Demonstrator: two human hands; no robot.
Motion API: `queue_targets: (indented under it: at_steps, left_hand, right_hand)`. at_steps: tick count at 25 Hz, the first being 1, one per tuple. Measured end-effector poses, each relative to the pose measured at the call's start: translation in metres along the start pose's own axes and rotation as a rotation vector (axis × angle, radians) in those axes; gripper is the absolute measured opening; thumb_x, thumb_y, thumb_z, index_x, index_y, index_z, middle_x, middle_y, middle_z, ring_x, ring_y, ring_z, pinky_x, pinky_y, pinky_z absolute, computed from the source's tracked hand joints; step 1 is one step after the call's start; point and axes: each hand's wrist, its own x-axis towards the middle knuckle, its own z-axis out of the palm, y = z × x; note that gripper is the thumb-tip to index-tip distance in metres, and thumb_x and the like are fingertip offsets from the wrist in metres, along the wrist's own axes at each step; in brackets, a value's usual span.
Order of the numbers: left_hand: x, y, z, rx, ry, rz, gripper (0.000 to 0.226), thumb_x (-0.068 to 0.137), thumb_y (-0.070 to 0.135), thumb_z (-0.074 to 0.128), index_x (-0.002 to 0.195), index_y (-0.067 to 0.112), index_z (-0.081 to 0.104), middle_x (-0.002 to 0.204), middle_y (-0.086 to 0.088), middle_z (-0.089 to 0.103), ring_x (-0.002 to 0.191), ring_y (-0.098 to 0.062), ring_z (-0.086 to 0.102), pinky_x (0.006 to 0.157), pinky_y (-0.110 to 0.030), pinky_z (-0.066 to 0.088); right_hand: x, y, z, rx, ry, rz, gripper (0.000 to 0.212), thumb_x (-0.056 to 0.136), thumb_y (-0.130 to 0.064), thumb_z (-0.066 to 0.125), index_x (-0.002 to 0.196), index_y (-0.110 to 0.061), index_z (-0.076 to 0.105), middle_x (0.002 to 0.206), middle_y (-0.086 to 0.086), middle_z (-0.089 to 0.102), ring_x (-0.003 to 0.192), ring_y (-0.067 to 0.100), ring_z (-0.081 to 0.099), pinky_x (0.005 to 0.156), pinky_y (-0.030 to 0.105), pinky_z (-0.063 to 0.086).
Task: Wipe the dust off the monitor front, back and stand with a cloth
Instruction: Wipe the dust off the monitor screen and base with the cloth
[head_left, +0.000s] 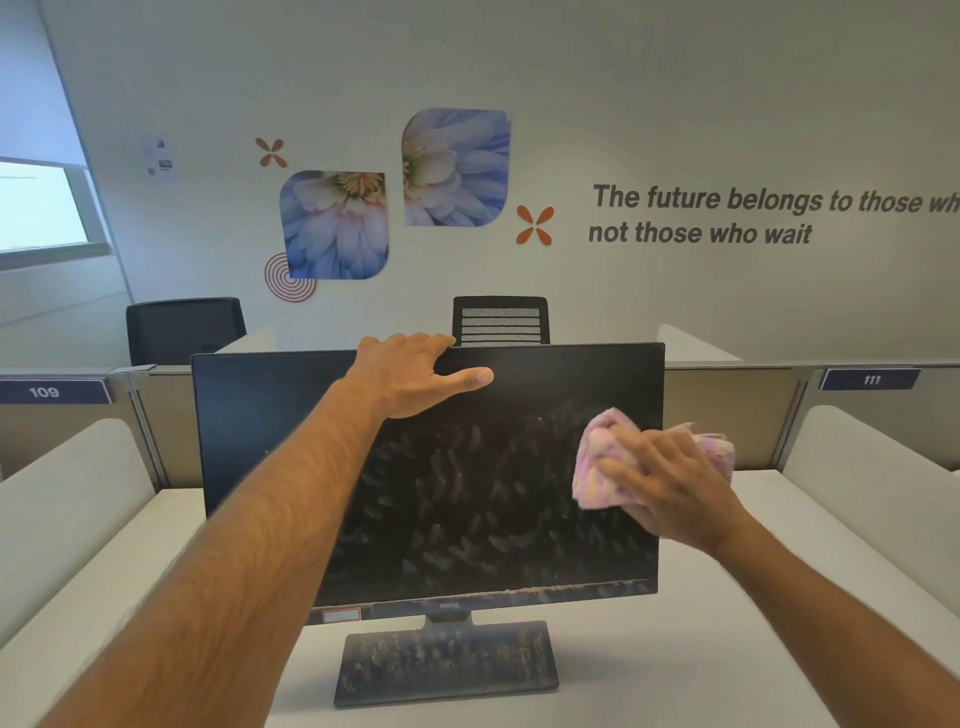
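Note:
A black monitor (467, 493) stands upright on a white desk, its screen facing me and covered with dusty smears. Its flat rectangular stand (447, 662) below is dusty too. My left hand (415, 374) grips the monitor's top edge near the middle, fingers over the back, thumb on the screen. My right hand (670, 483) presses a crumpled pink and yellow cloth (602, 462) against the right side of the screen. The monitor's back is hidden.
The white desk (701, 649) is flanked by cushioned side partitions (78, 509). Behind the monitor runs a low divider with number plates 109 and 111. Two black office chairs (500, 319) stand beyond it, before a decorated wall.

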Motion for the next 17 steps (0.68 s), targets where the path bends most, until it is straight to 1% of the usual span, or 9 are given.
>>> queue_targets:
  at_steps: [1,2,5,6,10,11,14,15,17]
  left_hand:
    - [0.0,0.0,0.0,0.001,-0.001,-0.001,0.122,0.056,0.096,0.0,0.153,0.03,0.033,0.156,0.002,0.041,0.139,-0.029,0.043,0.114,-0.059,0.03]
    - [0.0,0.001,0.0,0.003,-0.001,-0.002,0.121,0.056,0.096,0.0,0.153,0.03,0.033,0.156,0.002,0.041,0.139,-0.029,0.043,0.114,-0.059,0.03]
    - [0.0,0.001,0.0,0.002,-0.004,-0.003,0.122,0.056,0.096,0.0,0.153,0.03,0.033,0.156,0.002,0.041,0.139,-0.029,0.043,0.113,-0.059,0.03]
    - [0.0,0.001,0.0,0.004,-0.006,-0.004,0.123,0.055,0.096,0.0,0.153,0.03,0.033,0.156,0.002,0.041,0.139,-0.029,0.043,0.113,-0.059,0.03]
    - [-0.001,0.001,-0.001,0.004,-0.004,0.003,0.12,0.058,0.096,0.001,0.153,0.03,0.033,0.156,0.002,0.041,0.139,-0.029,0.043,0.113,-0.059,0.029]
    - [-0.001,0.0,0.0,0.002,-0.004,0.005,0.121,0.057,0.096,0.0,0.153,0.031,0.033,0.156,0.002,0.041,0.139,-0.028,0.043,0.113,-0.06,0.03]
    - [0.0,-0.001,0.0,-0.007,0.004,0.006,0.122,0.056,0.097,0.0,0.152,0.031,0.034,0.154,0.002,0.044,0.137,-0.028,0.045,0.112,-0.06,0.031]
    - [0.001,-0.002,0.0,-0.009,0.007,0.008,0.121,0.057,0.097,0.0,0.152,0.031,0.035,0.154,0.002,0.045,0.137,-0.028,0.045,0.112,-0.06,0.031]
    - [0.0,-0.001,0.0,-0.013,0.008,0.01,0.12,0.057,0.097,0.001,0.152,0.031,0.035,0.153,0.003,0.045,0.136,-0.028,0.046,0.112,-0.06,0.031]
  right_hand:
    - [0.001,0.0,-0.002,-0.01,-0.031,-0.077,0.06,0.076,-0.037,0.08,0.129,-0.024,0.054,0.136,0.016,0.058,0.103,0.034,0.062,0.08,0.047,0.054]
    - [0.004,0.002,-0.004,-0.012,-0.033,-0.052,0.061,0.075,-0.037,0.081,0.129,-0.024,0.054,0.136,0.016,0.058,0.103,0.033,0.062,0.081,0.047,0.054]
    - [0.015,-0.003,-0.003,0.11,0.085,0.368,0.064,0.075,-0.034,0.083,0.13,-0.023,0.052,0.138,0.016,0.056,0.106,0.034,0.06,0.083,0.047,0.054]
    - [0.019,-0.008,-0.002,0.113,0.112,0.403,0.063,0.076,-0.034,0.083,0.13,-0.022,0.053,0.138,0.016,0.055,0.106,0.035,0.06,0.083,0.047,0.054]
    - [0.022,-0.012,-0.003,0.015,-0.01,-0.081,0.058,0.075,-0.038,0.081,0.126,-0.024,0.057,0.137,0.015,0.058,0.102,0.032,0.061,0.082,0.046,0.054]
    - [0.025,-0.008,-0.007,0.014,-0.003,-0.045,0.058,0.075,-0.037,0.082,0.126,-0.024,0.057,0.137,0.015,0.058,0.102,0.032,0.061,0.081,0.046,0.054]
    - [0.037,-0.008,-0.009,0.128,0.126,0.392,0.064,0.074,-0.032,0.085,0.129,-0.022,0.052,0.137,0.017,0.057,0.104,0.035,0.06,0.081,0.047,0.054]
    - [0.04,-0.011,-0.007,0.112,0.135,0.38,0.064,0.075,-0.032,0.084,0.129,-0.022,0.051,0.137,0.017,0.057,0.104,0.035,0.06,0.081,0.047,0.054]
    - [0.039,-0.016,-0.006,0.038,0.059,0.081,0.059,0.077,-0.035,0.081,0.128,-0.023,0.055,0.138,0.016,0.057,0.104,0.033,0.06,0.082,0.046,0.053]
